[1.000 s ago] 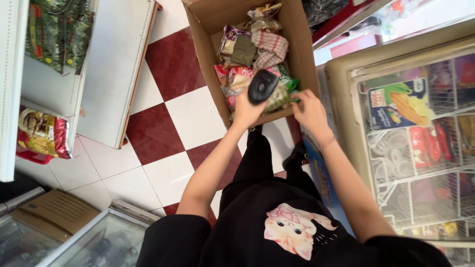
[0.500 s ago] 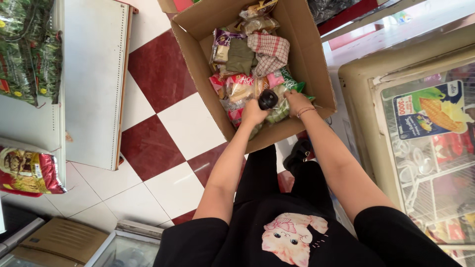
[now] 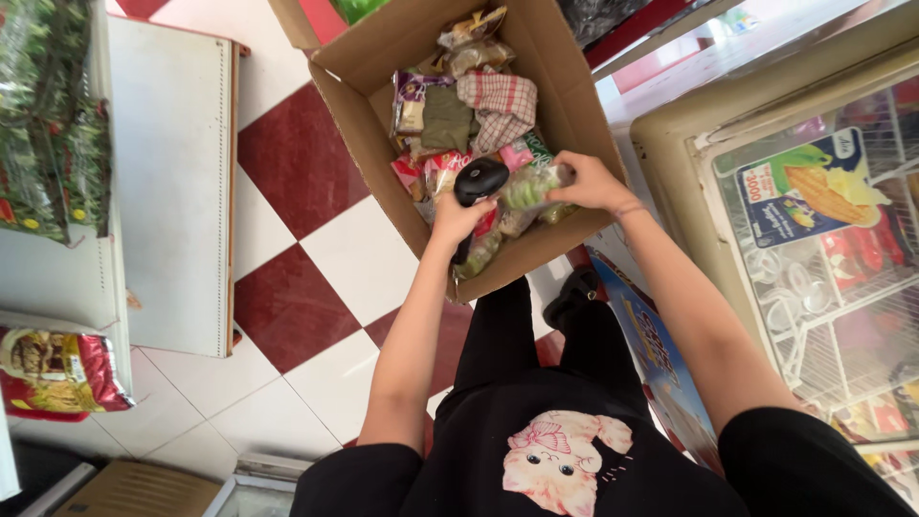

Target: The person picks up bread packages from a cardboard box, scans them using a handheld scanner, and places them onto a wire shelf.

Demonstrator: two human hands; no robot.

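Note:
My left hand (image 3: 458, 216) grips a black handheld scanner (image 3: 478, 181), its head pointing toward a clear packet of green snacks (image 3: 529, 188). My right hand (image 3: 586, 182) holds that packet just above the near side of an open cardboard box (image 3: 359, 96). The box stands on the floor in front of me and holds several colourful snack packets (image 3: 450, 115). Both hands hover over the box's near right corner, close together.
A glass-topped chest freezer (image 3: 814, 239) stands on my right. White shelves (image 3: 172, 182) with bagged goods are on the left, and a red and gold packet (image 3: 57, 369) lies low on the left. Red and white floor tiles (image 3: 306, 287) lie between them.
My right hand has taken up the green snack packet from the box and lifted it. The scanner in my left hand now points at it. The view has shifted slightly.

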